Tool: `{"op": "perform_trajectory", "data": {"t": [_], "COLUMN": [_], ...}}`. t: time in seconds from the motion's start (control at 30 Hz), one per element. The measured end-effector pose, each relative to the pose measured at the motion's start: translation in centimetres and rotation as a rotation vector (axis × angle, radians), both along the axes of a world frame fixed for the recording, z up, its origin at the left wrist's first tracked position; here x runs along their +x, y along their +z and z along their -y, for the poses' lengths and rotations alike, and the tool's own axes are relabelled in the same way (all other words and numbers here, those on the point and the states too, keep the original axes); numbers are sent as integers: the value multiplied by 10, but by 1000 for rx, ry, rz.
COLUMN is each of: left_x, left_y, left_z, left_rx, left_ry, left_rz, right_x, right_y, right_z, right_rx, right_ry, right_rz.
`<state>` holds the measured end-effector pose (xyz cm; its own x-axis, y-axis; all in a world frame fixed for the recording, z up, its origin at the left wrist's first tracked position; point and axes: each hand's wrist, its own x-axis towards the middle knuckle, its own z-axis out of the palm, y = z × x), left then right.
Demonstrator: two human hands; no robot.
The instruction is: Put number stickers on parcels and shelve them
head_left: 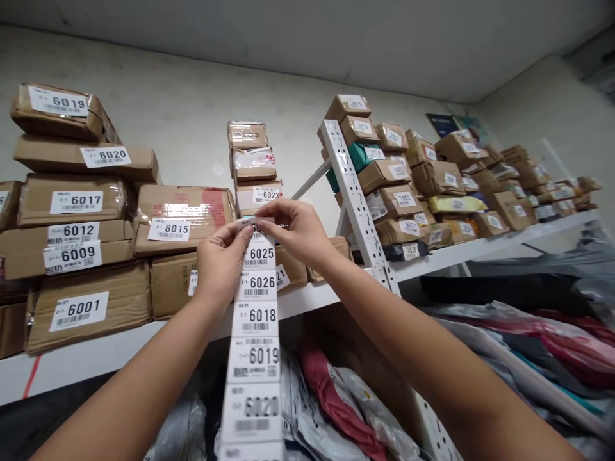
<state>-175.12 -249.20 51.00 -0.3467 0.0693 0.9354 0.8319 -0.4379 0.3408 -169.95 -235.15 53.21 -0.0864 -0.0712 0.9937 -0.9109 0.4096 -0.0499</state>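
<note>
A long strip of white barcode labels [256, 320] hangs down in front of me, printed with numbers such as 6025, 6026 and 6018. Its top end is pinched between the thumb and fingers of my left hand [221, 256]. On the other side of that end, my right hand [302, 230] also grips the top label with thumb and forefinger, partly covering its number. Just behind my fingers stands a stack of small boxes, one labelled 6023 [262, 194]. Left of my left hand is a wider cardboard box labelled 6015 [202, 202].
Labelled cardboard boxes, among them 6001 [120, 291] and 6019 [52, 125], fill the white shelf [139, 342] on the left. A perforated metal post [353, 192] rises at centre right, before more parcels. Plastic-wrapped bags [331, 403] lie below the shelf.
</note>
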Motion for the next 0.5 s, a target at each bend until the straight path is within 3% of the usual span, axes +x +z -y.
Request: {"op": "perform_trajectory", "data": {"t": [0.1, 0.2, 0.3, 0.37, 0.43, 0.5], "left_x": [0, -1, -2, -3, -5, -9], "left_y": [10, 18, 19, 15, 10, 7], "left_z": [-9, -13, -13, -11, -8, -3], "left_rx": [75, 106, 4, -82, -121, -111], "left_ry": [152, 234, 175, 203, 228, 222], "left_rz": [-51, -58, 1, 5, -39, -111], "right_x": [-7, -12, -19, -25, -33, -39], "right_y": [3, 22, 63, 98, 130, 148], "right_z": [0, 2, -2, -9, -18, -25], "right_rx": [-138, -171, -179, -218, -226, -202], "right_ry": [100, 34, -90, -188, -352, -534], "right_rz": [86, -9, -203, -239, -205, -200]}}
